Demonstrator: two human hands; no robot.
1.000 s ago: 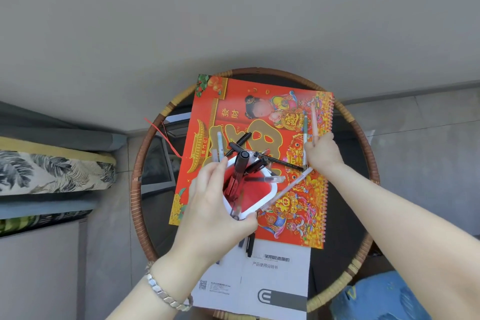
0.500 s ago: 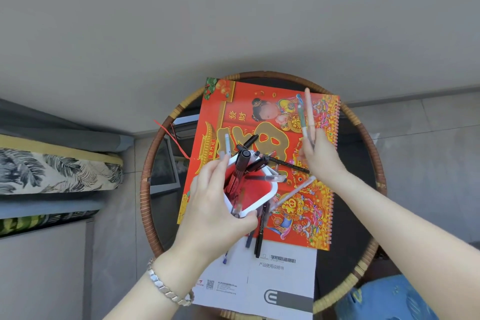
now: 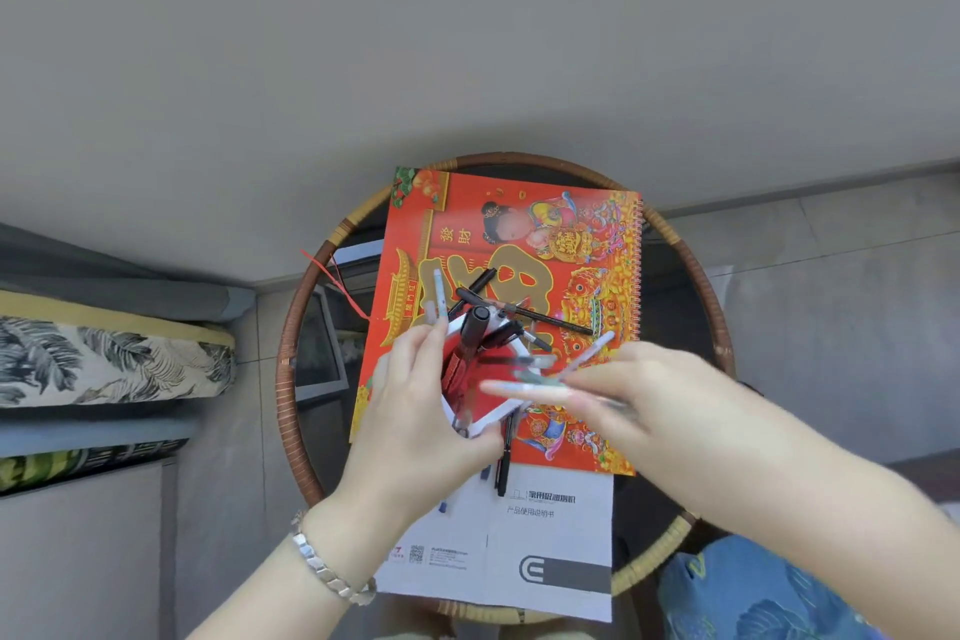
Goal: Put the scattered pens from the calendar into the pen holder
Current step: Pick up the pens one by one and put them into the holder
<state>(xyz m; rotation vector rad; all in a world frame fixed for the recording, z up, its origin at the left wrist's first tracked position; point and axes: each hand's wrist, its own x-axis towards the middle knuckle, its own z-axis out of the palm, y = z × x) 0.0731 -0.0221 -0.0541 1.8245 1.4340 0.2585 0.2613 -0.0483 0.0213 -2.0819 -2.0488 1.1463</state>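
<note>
A red calendar [image 3: 587, 244] lies on a round glass table with a rattan rim [image 3: 691, 265]. My left hand [image 3: 421, 411] grips the white-and-red pen holder [image 3: 467, 364], which has several pens sticking out of it, and holds it above the calendar. My right hand [image 3: 660, 405] pinches two pale pens [image 3: 524, 386], blurred by motion, with their tips over the holder's mouth. A black pen [image 3: 550, 318] lies on the calendar beyond the holder. Dark pens [image 3: 503, 463] lie at the calendar's near edge under my left hand.
A white instruction booklet [image 3: 545, 535] lies on the table's near side. A leaf-patterned cushion [image 3: 104, 359] is at the left, blue fabric [image 3: 753, 592] at the lower right. A grey wall fills the top of the view.
My right hand has lifted two pale pens from the calendar's far right part and swung them down and left to the holder's mouth. My left hand has kept the holder.
</note>
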